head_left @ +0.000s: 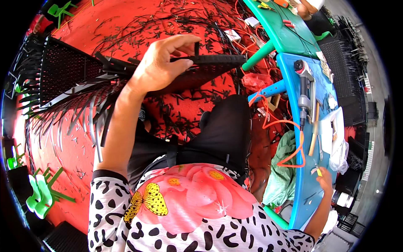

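Note:
In front of me stands a black woven panel [218,62], seen nearly edge-on, with long loose black strips fanning out at its left. My left hand [161,63] is at the panel's top edge, thumb and forefinger closed around a short black strip [196,48] that sticks up there. Off to the right, my right hand [325,181] is low over the blue table [302,197]. Its fingers are closed on a small hand tool with a yellow handle [319,171]; the thin metal end points away from me, and its exact kind is too small to tell.
A grey and black power tool [304,94] with an orange hose [289,122] lies on the blue table. Beyond it stands a green table [289,29], where another person's hand [303,11] shows. Black offcuts litter the red floor [126,27]. Green chairs [40,193] stand left.

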Action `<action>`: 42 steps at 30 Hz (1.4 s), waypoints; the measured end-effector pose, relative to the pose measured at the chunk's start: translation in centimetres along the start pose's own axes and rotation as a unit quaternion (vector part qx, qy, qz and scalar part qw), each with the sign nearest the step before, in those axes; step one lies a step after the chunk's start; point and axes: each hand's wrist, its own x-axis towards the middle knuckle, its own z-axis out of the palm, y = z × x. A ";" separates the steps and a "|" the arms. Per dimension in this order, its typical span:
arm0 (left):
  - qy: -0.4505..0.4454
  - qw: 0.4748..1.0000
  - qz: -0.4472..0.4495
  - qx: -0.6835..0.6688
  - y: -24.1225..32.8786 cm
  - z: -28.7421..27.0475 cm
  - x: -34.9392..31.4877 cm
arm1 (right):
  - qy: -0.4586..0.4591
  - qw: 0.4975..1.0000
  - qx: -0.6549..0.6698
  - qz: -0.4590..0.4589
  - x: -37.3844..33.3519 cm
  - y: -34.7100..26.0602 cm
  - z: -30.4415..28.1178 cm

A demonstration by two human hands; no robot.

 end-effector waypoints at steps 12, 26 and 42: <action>-0.016 0.997 0.063 0.051 0.5 0.2 -0.9 | 0.368 0.804 -0.023 -0.467 0.0 -39.6 -6.7; -0.001 0.996 0.082 0.030 0.7 1.1 -2.1 | 0.429 0.721 -0.166 -0.518 1.4 -49.0 -7.2; 0.013 0.997 0.066 -0.041 0.5 0.9 -2.1 | 0.430 0.796 0.044 -0.424 7.2 -39.2 -6.6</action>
